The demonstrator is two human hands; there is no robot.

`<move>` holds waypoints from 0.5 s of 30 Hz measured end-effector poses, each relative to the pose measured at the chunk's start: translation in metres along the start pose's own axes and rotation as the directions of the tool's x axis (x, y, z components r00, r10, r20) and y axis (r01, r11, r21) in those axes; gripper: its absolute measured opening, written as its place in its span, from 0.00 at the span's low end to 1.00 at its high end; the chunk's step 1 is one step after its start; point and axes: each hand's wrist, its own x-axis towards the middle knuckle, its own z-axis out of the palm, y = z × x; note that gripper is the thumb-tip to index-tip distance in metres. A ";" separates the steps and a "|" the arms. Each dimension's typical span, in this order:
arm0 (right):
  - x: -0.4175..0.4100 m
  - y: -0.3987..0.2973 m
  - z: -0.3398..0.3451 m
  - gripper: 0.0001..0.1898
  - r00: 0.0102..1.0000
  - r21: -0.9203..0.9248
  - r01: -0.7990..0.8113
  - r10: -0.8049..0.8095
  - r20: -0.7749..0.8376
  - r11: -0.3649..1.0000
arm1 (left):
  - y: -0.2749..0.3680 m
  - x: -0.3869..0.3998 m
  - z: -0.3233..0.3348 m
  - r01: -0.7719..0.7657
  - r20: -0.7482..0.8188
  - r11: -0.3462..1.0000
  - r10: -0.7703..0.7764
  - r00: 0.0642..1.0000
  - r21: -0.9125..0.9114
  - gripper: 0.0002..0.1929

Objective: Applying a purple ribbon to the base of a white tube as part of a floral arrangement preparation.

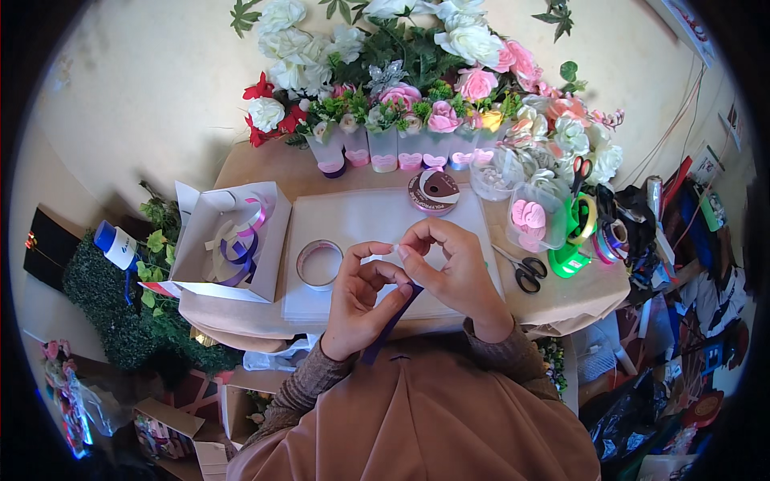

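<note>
My left hand pinches a strip of dark purple ribbon between thumb and finger, and the strip hangs down toward my lap. My left index fingertip meets my right hand at a small whitish piece, perhaps tape, which the right thumb and index finger pinch. Both hands are above white sheets on the table. Left of them lies a roll of clear tape. Behind the right hand rests a spool of ribbon with a printed brown-and-white face.
An open white box with ribbon scraps stands left. Black-handled scissors, a green tape dispenser and a tub of pink heart tags sit right. Several frosted vases of artificial flowers line the table's back.
</note>
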 end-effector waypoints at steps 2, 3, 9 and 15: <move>-0.001 -0.003 0.004 0.06 0.993 -0.150 0.096 -0.105 -0.052 0.984 | -0.003 0.001 0.001 -0.008 -0.025 1.000 0.009 1.000 0.017 0.27; -0.002 -0.005 0.006 0.06 0.993 -0.149 0.096 -0.104 -0.048 0.984 | -0.006 0.002 0.004 -0.103 -0.152 0.987 0.121 0.981 0.120 0.27; -0.014 -0.005 0.016 0.06 0.992 0.024 0.060 -0.056 -0.112 0.998 | -0.002 0.008 -0.004 -0.201 -0.436 0.976 0.217 0.873 0.083 0.26; -0.014 0.001 0.022 0.06 0.993 0.227 -0.106 0.114 -0.023 0.968 | 0.001 0.006 0.005 -0.211 -0.382 0.977 0.200 0.902 0.012 0.27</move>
